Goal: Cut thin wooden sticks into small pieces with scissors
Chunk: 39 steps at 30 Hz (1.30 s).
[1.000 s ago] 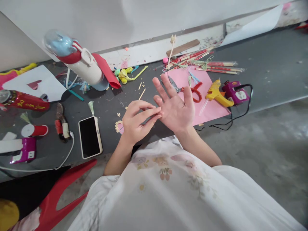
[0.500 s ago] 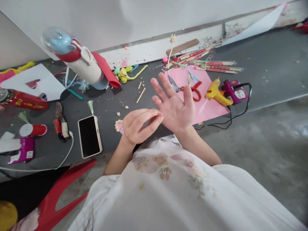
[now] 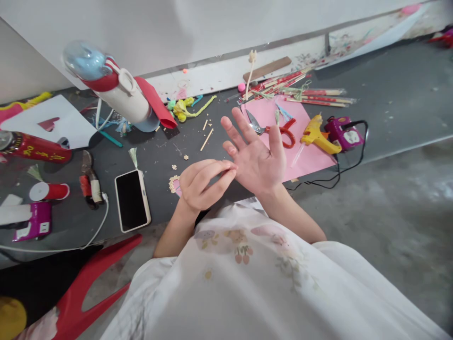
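Note:
Thumb and fingertips of my left hand [image 3: 205,184] are pinched together at the edge of my right palm; whatever may be between them is too small to make out. My right hand [image 3: 260,160] is open, palm up, fingers spread, holding nothing. Just left of my left hand lies a pink piece edged with small pale wooden bits [image 3: 174,184], partly covered by that hand. Behind my right hand, orange-handled scissors [image 3: 288,134] rest on pink paper [image 3: 313,165]. Thin sticks [image 3: 207,140] and a tiny flower-shaped bit [image 3: 186,157] lie beyond my hands.
A yellow glue gun [image 3: 320,134] lies on the right by a purple box [image 3: 343,132] with a black cord. To the left are a phone [image 3: 132,200], pliers [image 3: 90,179], a tall bottle [image 3: 123,97] and a red can [image 3: 38,147]. Red-wrapped sticks [image 3: 314,97] lie at the back.
The pinched fingertips of my left hand have drawn very slightly left, away from my right palm. My right hand stays open in nearly the same place.

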Each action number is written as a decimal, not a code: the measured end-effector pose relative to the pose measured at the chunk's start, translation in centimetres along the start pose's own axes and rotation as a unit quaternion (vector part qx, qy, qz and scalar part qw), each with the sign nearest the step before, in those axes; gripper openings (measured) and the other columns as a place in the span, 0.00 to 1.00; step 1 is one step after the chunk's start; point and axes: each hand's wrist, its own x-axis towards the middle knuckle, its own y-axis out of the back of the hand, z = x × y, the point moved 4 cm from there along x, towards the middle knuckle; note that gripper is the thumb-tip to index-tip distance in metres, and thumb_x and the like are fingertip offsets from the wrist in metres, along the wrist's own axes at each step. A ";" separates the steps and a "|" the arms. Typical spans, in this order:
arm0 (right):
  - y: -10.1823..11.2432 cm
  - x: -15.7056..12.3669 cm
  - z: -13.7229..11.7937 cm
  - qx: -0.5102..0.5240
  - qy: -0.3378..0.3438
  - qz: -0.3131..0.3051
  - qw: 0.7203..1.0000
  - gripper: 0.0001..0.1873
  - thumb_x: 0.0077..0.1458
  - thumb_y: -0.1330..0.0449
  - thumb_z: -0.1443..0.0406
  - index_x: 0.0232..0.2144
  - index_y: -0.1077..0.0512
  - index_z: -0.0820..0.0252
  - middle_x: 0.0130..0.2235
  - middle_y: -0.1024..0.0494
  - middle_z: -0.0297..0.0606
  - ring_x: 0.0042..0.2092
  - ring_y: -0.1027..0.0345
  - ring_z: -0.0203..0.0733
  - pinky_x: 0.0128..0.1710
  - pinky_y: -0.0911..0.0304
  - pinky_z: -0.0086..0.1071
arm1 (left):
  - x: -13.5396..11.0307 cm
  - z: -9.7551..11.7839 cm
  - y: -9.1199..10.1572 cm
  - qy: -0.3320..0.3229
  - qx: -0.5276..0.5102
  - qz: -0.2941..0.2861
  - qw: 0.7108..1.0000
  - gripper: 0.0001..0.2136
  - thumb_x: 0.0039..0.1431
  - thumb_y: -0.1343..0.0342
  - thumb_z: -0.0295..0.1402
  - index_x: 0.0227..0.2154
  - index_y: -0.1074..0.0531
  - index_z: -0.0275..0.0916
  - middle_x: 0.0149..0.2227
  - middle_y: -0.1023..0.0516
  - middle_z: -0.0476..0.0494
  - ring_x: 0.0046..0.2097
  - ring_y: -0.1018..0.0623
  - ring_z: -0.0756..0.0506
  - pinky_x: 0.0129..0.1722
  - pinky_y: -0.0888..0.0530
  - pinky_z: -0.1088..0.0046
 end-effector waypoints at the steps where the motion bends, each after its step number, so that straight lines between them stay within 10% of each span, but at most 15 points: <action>1: 0.0 0.0 -0.1 -0.001 0.000 0.001 1.000 0.34 0.56 0.68 0.41 0.55 0.38 0.41 0.62 0.40 0.28 0.49 0.37 0.44 0.32 0.31 0.36 | 0.0 0.0 0.0 -0.001 0.002 -0.001 1.000 0.14 0.52 0.40 0.24 0.41 0.26 0.45 0.40 0.22 0.50 0.41 0.23 0.50 0.43 0.25 0.72; 32: 0.2 -0.6 -0.1 -0.101 0.028 0.016 0.994 0.37 0.57 0.71 0.40 0.57 0.40 0.43 0.60 0.38 0.35 0.47 0.34 0.43 0.37 0.31 0.39 | -0.7 -0.7 -0.9 -0.003 0.024 -0.044 0.999 0.10 0.54 0.42 0.26 0.39 0.26 0.44 0.37 0.23 0.47 0.41 0.24 0.49 0.41 0.26 0.70; 39: 2.6 0.4 0.6 -0.076 -0.002 0.055 0.996 0.26 0.60 0.61 0.46 0.49 0.33 0.48 0.54 0.31 0.36 0.43 0.33 0.39 0.35 0.33 0.33 | -1.2 -1.4 -2.3 0.062 0.010 -0.154 0.986 0.08 0.56 0.45 0.27 0.39 0.27 0.41 0.39 0.23 0.44 0.41 0.25 0.48 0.40 0.29 0.71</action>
